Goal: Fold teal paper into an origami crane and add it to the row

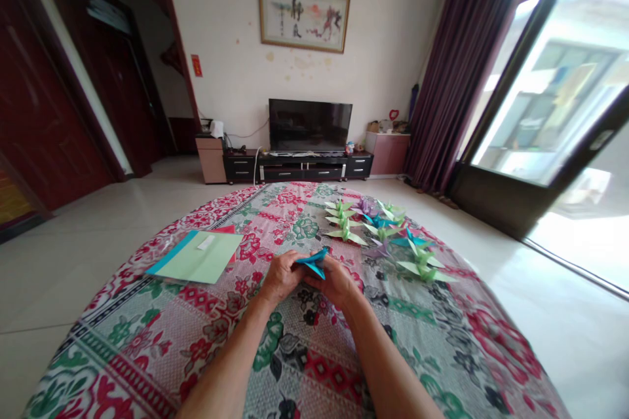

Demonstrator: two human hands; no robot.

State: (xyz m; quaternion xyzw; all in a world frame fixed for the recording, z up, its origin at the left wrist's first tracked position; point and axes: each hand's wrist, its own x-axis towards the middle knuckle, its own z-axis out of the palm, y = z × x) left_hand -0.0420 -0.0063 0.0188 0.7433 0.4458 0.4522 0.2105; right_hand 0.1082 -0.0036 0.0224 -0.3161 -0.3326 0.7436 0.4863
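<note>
Daylight's blasting through the dark-framed glass door point(533, 111), pretty blown out, glaring off the glossy pale tile floor point(506, 236); picture edges look stretched and blurry.

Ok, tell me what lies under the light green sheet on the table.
Blue paper shows along the left edge of the light green sheet, and red paper peeks out at its far right corner. The rest is covered; how many sheets lie beneath cannot be seen.
</note>
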